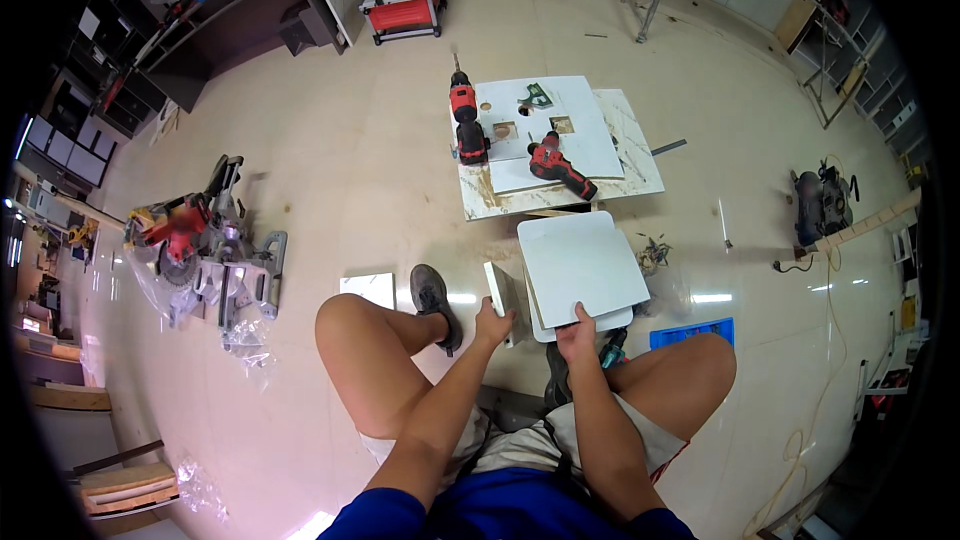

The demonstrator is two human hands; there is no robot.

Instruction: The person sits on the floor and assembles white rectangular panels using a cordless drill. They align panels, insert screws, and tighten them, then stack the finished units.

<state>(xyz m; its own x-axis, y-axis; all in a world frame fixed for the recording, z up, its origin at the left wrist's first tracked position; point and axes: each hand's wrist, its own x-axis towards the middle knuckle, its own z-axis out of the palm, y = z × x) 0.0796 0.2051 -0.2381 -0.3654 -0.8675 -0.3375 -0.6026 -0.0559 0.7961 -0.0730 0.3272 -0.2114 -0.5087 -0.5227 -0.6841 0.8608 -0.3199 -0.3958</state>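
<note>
My left hand (492, 324) is closed round a small white board (496, 290) that stands on its edge between my knees. With the thumb on top, my right hand (576, 336) grips the near edge of a larger white board with rounded corners (585, 262). Another pale board shows partly under that one. Just beyond lies a stack of white and marbled panels (630, 150) with cut holes. On it are a red and black drill (466, 115) with a long bit, a second red and black drill (560, 167) and a green square-like tool (536, 95).
A miter saw (190, 240) stands on the floor at left. Near my left shoe lies a white panel (368, 289). A blue tray (692, 334), a teal power tool (613, 348) and a pile of screws (654, 254) are at right. Farther right sits a black machine (824, 202).
</note>
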